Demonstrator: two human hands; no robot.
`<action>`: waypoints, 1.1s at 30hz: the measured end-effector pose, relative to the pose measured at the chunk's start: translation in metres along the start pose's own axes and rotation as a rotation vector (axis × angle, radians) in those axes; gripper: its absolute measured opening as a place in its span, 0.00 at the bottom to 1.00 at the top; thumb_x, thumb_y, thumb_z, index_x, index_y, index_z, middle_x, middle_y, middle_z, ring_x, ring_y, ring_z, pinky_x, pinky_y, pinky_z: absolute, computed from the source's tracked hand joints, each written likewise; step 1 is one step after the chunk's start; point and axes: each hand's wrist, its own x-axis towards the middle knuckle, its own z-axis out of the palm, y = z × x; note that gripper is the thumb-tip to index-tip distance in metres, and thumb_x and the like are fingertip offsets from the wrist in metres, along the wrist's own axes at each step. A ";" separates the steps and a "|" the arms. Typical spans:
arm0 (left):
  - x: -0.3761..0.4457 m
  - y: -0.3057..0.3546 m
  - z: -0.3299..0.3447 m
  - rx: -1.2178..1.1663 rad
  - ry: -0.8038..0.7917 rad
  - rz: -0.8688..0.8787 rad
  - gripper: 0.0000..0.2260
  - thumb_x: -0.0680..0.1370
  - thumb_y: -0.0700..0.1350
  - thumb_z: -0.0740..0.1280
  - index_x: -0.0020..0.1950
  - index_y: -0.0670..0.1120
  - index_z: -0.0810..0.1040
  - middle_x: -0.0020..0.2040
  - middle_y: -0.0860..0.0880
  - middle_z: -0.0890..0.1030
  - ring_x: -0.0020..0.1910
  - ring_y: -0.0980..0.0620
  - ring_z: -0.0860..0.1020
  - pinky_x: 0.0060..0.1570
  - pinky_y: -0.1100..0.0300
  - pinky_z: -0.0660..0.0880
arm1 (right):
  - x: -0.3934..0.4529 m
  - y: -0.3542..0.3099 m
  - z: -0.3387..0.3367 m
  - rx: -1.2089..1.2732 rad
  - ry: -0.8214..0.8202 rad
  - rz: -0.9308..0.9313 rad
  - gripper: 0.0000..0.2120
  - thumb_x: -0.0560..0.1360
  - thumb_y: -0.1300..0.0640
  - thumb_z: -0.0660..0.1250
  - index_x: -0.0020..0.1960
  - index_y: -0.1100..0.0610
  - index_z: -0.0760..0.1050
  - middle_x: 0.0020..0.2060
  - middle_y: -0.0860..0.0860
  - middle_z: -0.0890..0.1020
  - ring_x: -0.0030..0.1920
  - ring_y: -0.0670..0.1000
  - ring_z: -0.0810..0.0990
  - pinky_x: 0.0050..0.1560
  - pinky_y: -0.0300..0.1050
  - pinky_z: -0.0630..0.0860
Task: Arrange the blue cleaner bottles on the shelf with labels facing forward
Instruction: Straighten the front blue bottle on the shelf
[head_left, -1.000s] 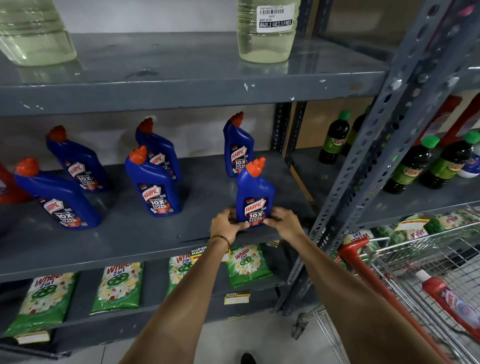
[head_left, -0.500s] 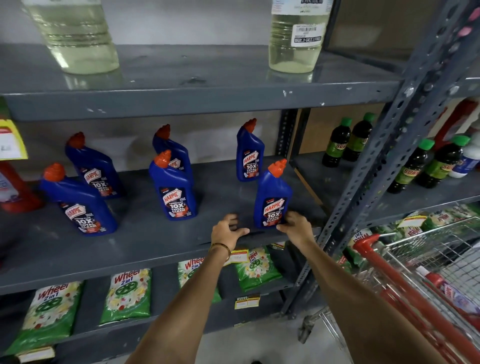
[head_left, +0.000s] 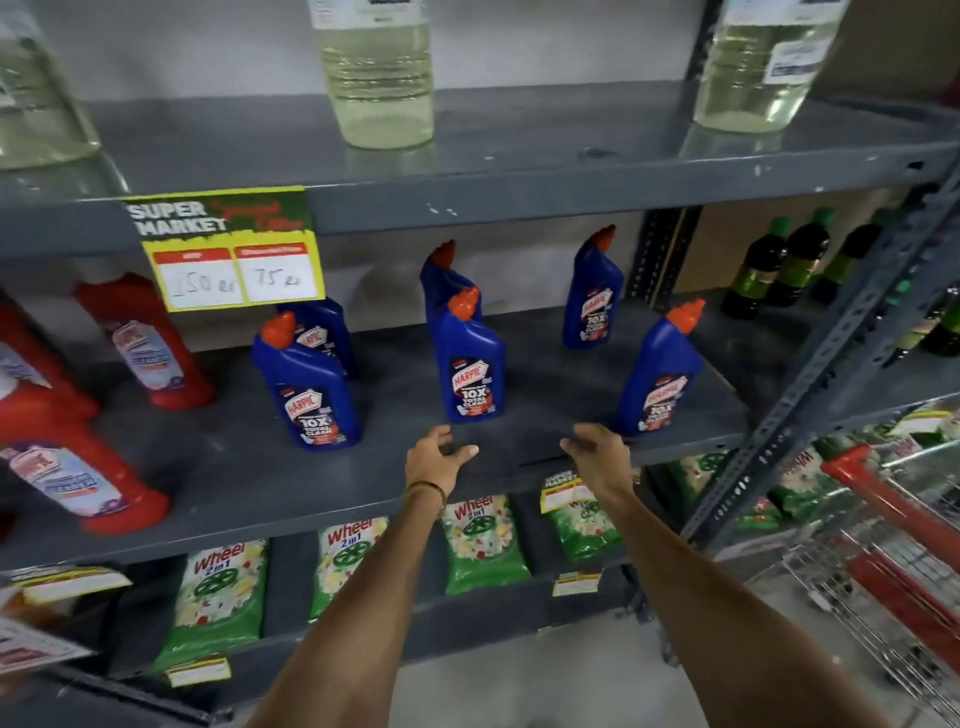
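Observation:
Several blue cleaner bottles with orange caps stand upright on the grey middle shelf. The front row has one at the left, one in the middle and one at the right, labels facing me. Behind them stand a bottle partly hidden by the price sign, one mostly hidden by the middle bottle, and one at the back right. My left hand hovers empty just below the middle bottle, fingers apart. My right hand is empty too, just left of the right front bottle's base.
Red cleaner bottles fill the shelf's left end. A yellow price sign hangs from the upper shelf, which carries clear jugs. Green detergent packs lie below. Dark green-capped bottles stand at right; a red-handled cart is at lower right.
Both hands have let go of the right front blue bottle and drifted left along the shelf edge. The camera has swung left, bringing red bottles and the price sign into view.

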 end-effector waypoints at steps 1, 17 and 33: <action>0.004 -0.001 -0.005 -0.008 0.014 -0.011 0.26 0.69 0.45 0.74 0.64 0.40 0.72 0.61 0.41 0.79 0.60 0.44 0.77 0.63 0.52 0.72 | 0.003 -0.008 0.009 -0.001 -0.040 -0.013 0.18 0.73 0.59 0.69 0.60 0.65 0.74 0.56 0.60 0.80 0.58 0.57 0.78 0.53 0.43 0.71; 0.066 0.008 -0.004 -0.037 -0.077 -0.014 0.18 0.71 0.43 0.71 0.58 0.39 0.74 0.57 0.40 0.81 0.57 0.42 0.78 0.59 0.48 0.75 | 0.068 -0.047 0.072 0.107 -0.456 -0.071 0.28 0.76 0.62 0.63 0.73 0.59 0.58 0.68 0.57 0.72 0.68 0.55 0.70 0.67 0.49 0.69; 0.022 0.002 -0.009 -0.001 -0.065 0.012 0.17 0.73 0.43 0.69 0.60 0.40 0.75 0.60 0.40 0.80 0.59 0.43 0.77 0.62 0.52 0.73 | 0.034 -0.030 0.053 0.074 -0.399 -0.091 0.16 0.77 0.59 0.62 0.63 0.59 0.72 0.60 0.57 0.79 0.61 0.55 0.77 0.63 0.55 0.73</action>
